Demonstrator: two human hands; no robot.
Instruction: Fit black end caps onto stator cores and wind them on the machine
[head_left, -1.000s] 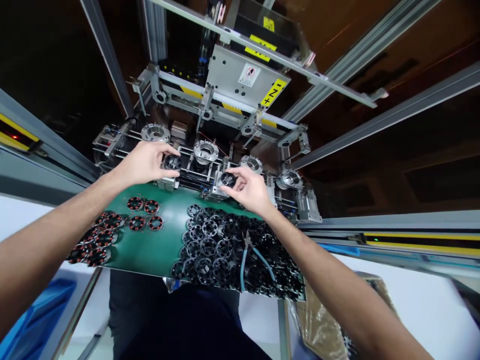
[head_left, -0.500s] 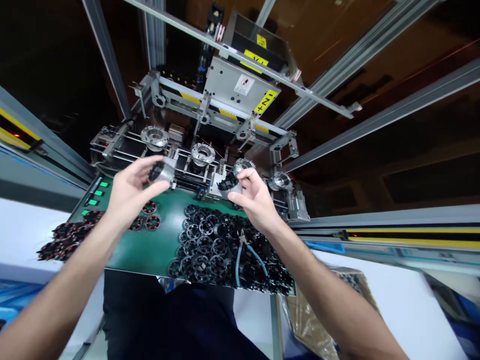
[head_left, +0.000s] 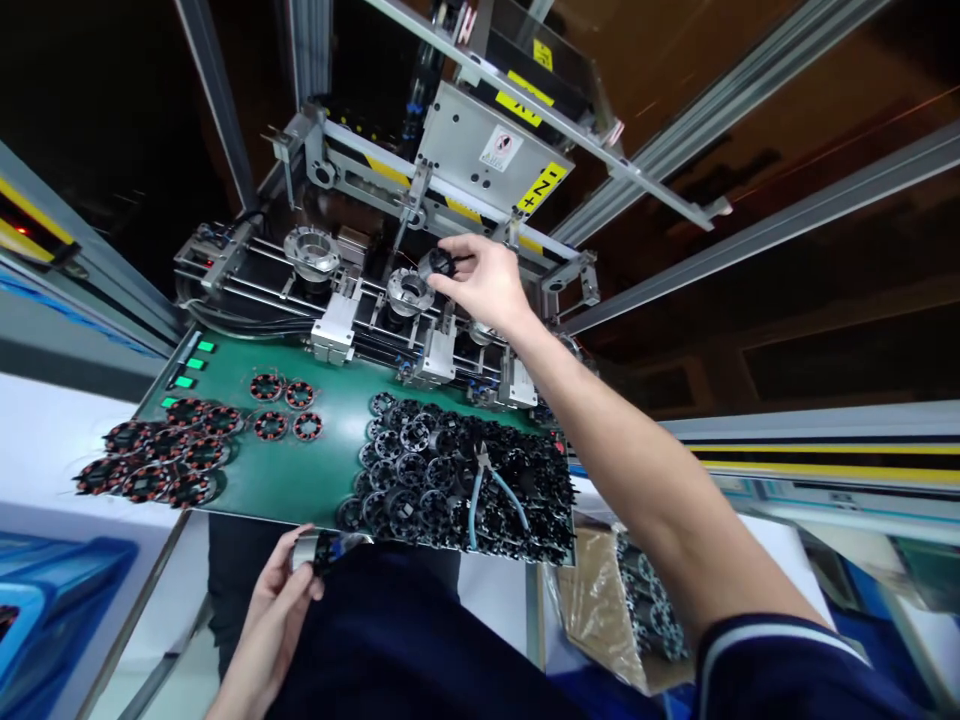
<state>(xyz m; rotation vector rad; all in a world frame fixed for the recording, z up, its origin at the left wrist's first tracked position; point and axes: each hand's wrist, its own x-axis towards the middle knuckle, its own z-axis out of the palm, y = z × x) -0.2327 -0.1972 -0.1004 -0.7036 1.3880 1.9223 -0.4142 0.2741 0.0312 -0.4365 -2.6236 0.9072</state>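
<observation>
My right hand [head_left: 484, 283] pinches a small black-and-silver cylindrical part [head_left: 436, 264] just above and to the right of the second round metal fixture [head_left: 409, 291]. Whether the part touches that fixture I cannot tell. Low in the view, by the table's front edge, my left hand [head_left: 279, 598] grips another silver part with a black toothed end [head_left: 307, 551], lying on its side in the fingers. A further round metal fixture [head_left: 311, 252] sits on the rails to the left. My right hand and forearm partly cover the fixtures on the right.
On the green mat [head_left: 300, 480] lie copper-wound rings [head_left: 165, 445] at left and many black ring parts [head_left: 405, 470] at right. Blue-handled cutters [head_left: 484, 480] rest on the black parts. A metal frame bar [head_left: 570, 115] crosses overhead. A blue bin [head_left: 67, 600] stands lower left.
My left hand has drawn back from the fixtures to the table's front edge with its part. My right hand has moved up and slightly left, toward the second fixture, holding a part.
</observation>
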